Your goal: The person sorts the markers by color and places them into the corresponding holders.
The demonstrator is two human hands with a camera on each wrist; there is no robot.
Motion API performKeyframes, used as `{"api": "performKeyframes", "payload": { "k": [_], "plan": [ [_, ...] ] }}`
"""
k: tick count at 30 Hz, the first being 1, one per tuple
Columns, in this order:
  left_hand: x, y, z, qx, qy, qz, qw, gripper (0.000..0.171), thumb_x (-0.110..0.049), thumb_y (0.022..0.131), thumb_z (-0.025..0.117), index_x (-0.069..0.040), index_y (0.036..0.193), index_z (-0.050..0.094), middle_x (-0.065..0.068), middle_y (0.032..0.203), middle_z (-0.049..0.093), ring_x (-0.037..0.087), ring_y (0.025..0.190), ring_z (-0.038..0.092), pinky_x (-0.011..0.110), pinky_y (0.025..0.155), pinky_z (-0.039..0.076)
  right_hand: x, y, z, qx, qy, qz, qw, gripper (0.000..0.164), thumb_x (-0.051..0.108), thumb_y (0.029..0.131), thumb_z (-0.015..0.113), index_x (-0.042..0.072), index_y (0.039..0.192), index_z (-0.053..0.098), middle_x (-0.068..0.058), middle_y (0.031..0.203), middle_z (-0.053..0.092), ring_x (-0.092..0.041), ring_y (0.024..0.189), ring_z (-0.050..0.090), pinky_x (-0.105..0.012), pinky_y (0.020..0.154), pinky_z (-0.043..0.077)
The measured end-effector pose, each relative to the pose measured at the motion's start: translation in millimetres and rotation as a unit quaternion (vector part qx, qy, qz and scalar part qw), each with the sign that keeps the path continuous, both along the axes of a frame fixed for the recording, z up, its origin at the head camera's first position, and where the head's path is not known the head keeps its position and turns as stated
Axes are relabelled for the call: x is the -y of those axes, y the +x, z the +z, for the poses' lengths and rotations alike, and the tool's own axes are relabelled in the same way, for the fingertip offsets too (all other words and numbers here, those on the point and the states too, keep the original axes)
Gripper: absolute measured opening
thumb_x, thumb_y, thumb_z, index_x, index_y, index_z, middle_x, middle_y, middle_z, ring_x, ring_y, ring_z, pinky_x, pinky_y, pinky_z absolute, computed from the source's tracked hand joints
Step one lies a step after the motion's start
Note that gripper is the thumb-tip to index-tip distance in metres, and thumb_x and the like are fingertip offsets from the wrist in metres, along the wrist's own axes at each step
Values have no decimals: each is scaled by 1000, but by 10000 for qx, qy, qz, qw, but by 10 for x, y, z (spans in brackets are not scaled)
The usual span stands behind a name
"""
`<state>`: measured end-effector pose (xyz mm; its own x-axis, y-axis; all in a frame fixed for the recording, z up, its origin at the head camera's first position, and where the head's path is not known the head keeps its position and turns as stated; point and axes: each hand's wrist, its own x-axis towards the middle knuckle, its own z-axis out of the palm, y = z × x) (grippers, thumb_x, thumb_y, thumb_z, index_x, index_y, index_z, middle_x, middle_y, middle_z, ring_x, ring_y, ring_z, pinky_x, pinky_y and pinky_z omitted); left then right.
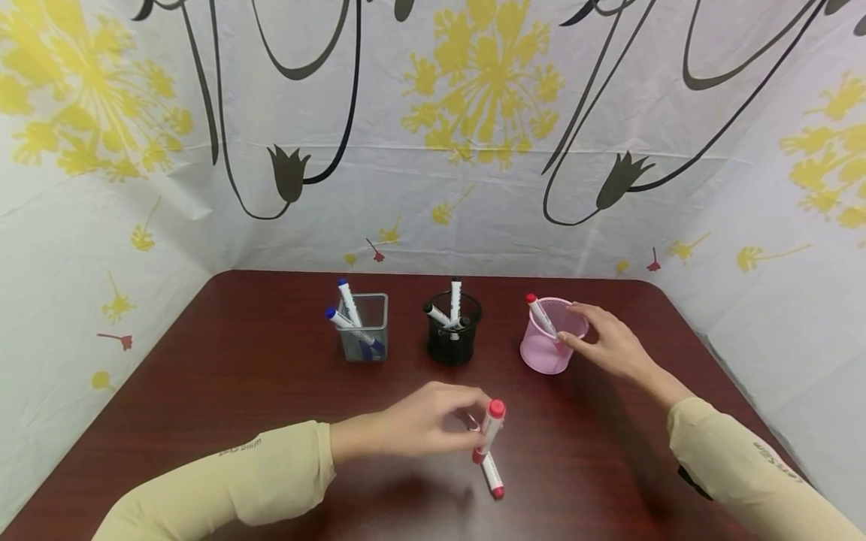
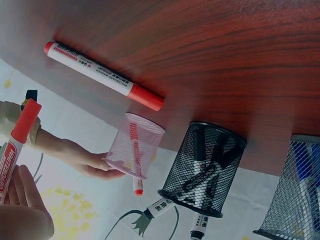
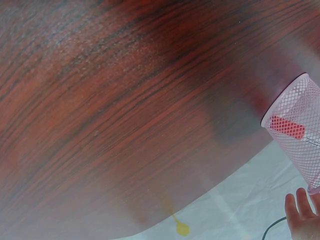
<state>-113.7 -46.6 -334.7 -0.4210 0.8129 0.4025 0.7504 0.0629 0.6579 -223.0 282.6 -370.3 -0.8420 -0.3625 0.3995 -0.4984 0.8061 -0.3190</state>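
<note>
My left hand (image 1: 429,422) pinches a red-capped whiteboard marker (image 1: 492,427) between thumb and fingers, raised over the table. Beneath it a second red marker (image 1: 493,476) lies on the tabletop, seen whole in the left wrist view. At the right, my right hand (image 1: 614,344) grips the pink mesh pen holder (image 1: 543,355) near its rim, thumb in front and fingers at the far side. Inside that holder leans one red marker (image 1: 541,315), its end sticking out above the rim. In the right wrist view, the fingertips (image 3: 301,197) meet the holder's rim.
A black mesh pen holder (image 1: 451,349) with black markers stands at the middle back. To its left is a grey square mesh holder (image 1: 352,347) with blue markers. The dark red wooden table (image 1: 271,361) ends at a patterned white cloth (image 1: 406,173) behind.
</note>
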Motion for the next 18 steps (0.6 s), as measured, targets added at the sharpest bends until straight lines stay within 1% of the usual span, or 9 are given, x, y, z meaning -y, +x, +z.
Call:
{"api": "performKeyframes", "payload": {
  "k": [2, 5, 7, 12, 18],
  "plan": [
    [-9, -4, 18, 104, -10, -20, 9999, 23, -7, 81, 63, -7, 103, 55, -3, 92, 59, -3, 83, 54, 15, 72, 44, -1, 0, 2, -7, 3, -1, 10000, 55, 36, 79, 64, 0, 117, 50, -20, 120, 48, -36, 111, 41, -51, 86, 31],
    [-28, -12, 45, 110, -27, -37, 9999, 23, -8, 81, 63, -7, 103, 56, -3, 92, 59, -4, 82, 54, 16, 71, 44, -3, 0, 4, -8, 1, -1, 10000, 54, 36, 79, 64, 0, 117, 50, -20, 121, 47, -36, 111, 41, -51, 86, 31],
    [-47, -22, 64, 58, -6, -81, 9999, 24, -7, 81, 63, -5, 103, 56, -2, 91, 60, -5, 82, 55, 15, 71, 44, -4, 2, 5, -4, 5, -5, 10000, 54, 36, 79, 64, 1, 117, 50, -20, 121, 47, -36, 111, 41, -51, 86, 31],
    [-92, -51, 118, -200, 76, -102, 9997, 23, -7, 80, 63, -5, 102, 56, -2, 90, 60, -6, 82, 54, 14, 71, 43, -2, 1, 6, -5, 3, 6, 10000, 54, 37, 79, 64, 0, 117, 51, -20, 121, 47, -36, 111, 41, -51, 87, 31],
    [-123, -80, 182, -343, 133, -15, 9993, 21, -9, 80, 64, -6, 100, 57, -3, 89, 61, -7, 83, 53, 14, 69, 43, 3, 3, 5, -15, -23, 15, 10000, 54, 36, 79, 64, 0, 116, 51, -21, 122, 47, -37, 111, 40, -51, 87, 31]
  ]
}}
